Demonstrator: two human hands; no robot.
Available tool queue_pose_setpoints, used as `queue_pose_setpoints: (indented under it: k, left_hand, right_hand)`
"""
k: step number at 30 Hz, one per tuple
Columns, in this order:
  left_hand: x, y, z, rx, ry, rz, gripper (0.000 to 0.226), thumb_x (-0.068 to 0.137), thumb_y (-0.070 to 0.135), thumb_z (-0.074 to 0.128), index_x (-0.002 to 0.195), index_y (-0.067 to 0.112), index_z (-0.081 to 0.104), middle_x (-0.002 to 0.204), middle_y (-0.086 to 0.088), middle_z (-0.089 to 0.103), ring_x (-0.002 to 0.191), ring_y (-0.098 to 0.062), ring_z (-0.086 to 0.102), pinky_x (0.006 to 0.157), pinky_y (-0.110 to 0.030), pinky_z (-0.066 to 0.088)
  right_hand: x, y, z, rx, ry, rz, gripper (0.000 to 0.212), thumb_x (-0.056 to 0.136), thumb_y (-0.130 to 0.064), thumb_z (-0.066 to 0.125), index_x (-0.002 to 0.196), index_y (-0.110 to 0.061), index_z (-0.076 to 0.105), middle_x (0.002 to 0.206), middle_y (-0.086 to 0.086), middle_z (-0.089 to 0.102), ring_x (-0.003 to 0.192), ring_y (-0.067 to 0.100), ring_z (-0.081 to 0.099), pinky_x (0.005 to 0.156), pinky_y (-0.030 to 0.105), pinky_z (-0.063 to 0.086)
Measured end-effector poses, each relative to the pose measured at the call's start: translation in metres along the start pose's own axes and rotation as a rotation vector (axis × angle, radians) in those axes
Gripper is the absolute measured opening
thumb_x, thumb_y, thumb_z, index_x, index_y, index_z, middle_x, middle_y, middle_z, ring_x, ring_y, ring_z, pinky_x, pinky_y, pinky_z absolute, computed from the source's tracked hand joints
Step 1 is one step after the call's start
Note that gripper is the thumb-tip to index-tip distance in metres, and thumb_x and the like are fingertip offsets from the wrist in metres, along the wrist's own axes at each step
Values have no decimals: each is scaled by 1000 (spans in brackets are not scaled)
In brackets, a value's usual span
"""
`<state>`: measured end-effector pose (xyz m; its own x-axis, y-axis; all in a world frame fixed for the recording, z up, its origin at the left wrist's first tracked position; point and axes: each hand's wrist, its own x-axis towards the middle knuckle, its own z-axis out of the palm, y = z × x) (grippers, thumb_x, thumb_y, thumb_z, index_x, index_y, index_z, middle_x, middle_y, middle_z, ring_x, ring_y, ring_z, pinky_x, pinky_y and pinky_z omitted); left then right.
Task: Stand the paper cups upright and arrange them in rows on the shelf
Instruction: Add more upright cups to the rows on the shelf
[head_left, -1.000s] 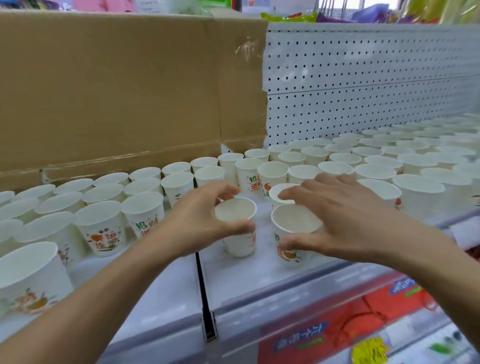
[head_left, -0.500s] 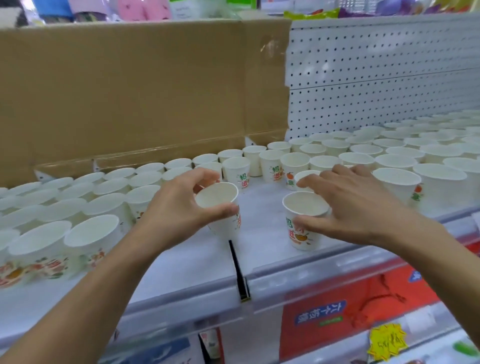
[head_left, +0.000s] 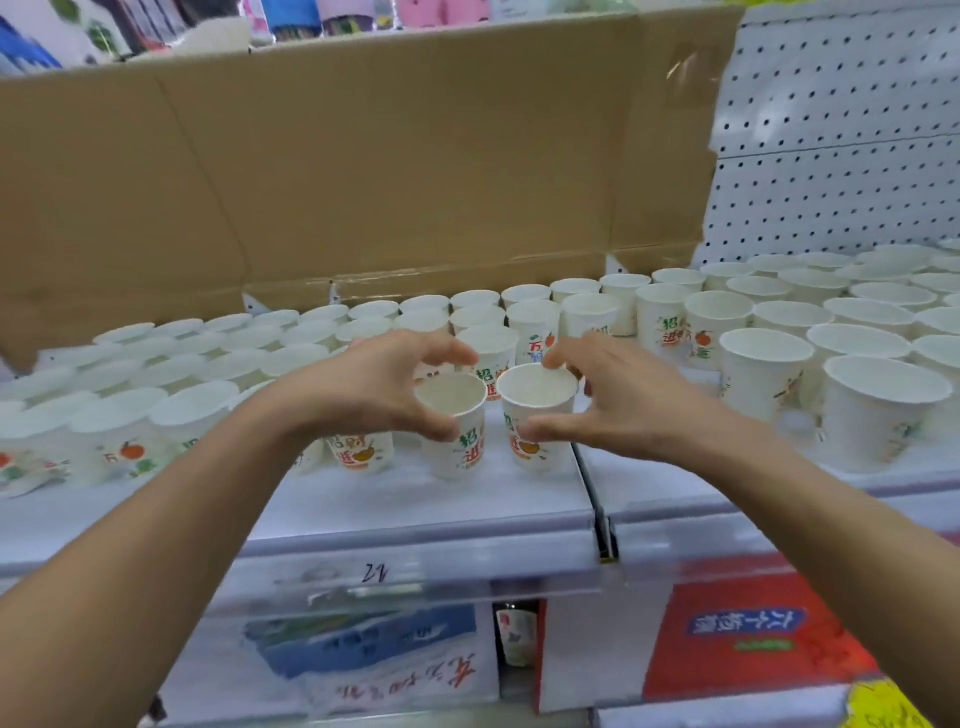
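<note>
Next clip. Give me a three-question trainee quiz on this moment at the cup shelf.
1. True or false: the left cup, in the left hand's grip, lies on its side.
2. What stands behind the cup rows straight ahead of the hands, at the back of the shelf? A) cardboard B) glass door C) curtain
3. Fill in: the right hand curls round the right cup, whose mouth faces ___.
Key: 1 false, it stands upright; 2 A; 3 up.
</note>
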<state>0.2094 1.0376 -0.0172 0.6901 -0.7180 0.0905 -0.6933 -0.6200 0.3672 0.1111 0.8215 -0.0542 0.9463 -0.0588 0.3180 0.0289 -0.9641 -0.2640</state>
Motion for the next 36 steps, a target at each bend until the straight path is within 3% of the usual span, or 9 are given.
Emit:
queue_pose_setpoints:
  k: [4,7,11,15,19,22,26,32,36]
  left_hand:
    - [-10,6,-2,65,127,-92,79,55,74,67,125,38,55,115,20,55,115,-5,48,104,-38,32]
    - [-5,7,5,238,182,-131,82,54,86,52,120,37,56,111,18,61,107,-7,52,99,-39,29]
    - [-2,2,3,177,160,-106,60,69,66,68,120,37,56,110,19,61,107,-5,50,99,-37,26]
    - [-9,-7,-6,65,79,-55,53,77,34,72,127,40,54,117,21,57,115,-3,46,104,-36,29]
    - [-13,-15,-5,23,177,-91,48,75,54,70,119,42,54,108,22,55,108,-3,40,94,-32,29]
    - [-10,-18,1,126,240,-100,61,67,71,65,117,38,56,108,20,59,106,-5,47,92,-33,24]
    - [-9,-23,2,88,233,-81,60,70,64,69,123,39,56,115,20,59,105,-1,45,94,-32,22]
    - [-33,-51,-12,-117,373,-51,70,58,79,64,120,47,59,123,25,58,128,-9,43,108,-45,35]
    - [-51,-63,-8,90,387,11,56,57,66,75,107,40,68,116,18,65,120,-7,50,109,-43,25]
  right_hand:
    - [-1,9,2,292,-34,4,92,63,-66,73,141,-36,34,126,-13,47,106,6,50,91,31,45]
    - [4,9,9,421,-23,6,87,67,-61,73,141,-37,34,126,-10,50,109,7,52,95,32,47]
    - [12,1,18,506,36,9,72,75,-48,73,137,-31,41,116,-9,56,106,6,55,90,28,48]
    - [20,0,24,596,-22,-5,70,78,-38,74,139,-32,40,130,-4,53,114,9,54,95,34,49]
    - [21,-3,29,649,5,15,73,76,-40,76,138,-32,40,125,-8,51,109,7,54,92,32,51]
    - [21,-9,34,654,63,33,71,75,-42,76,136,-30,41,112,-15,51,102,1,54,83,22,50]
    - [25,-12,38,652,71,32,69,77,-40,75,137,-27,41,117,-9,54,108,5,53,83,20,48]
    - [24,-9,42,688,77,54,77,76,-43,76,141,-30,37,125,-8,51,113,7,52,88,24,48]
    - [24,-10,46,706,109,61,77,74,-37,78,140,-29,38,121,-8,53,110,5,53,87,23,48]
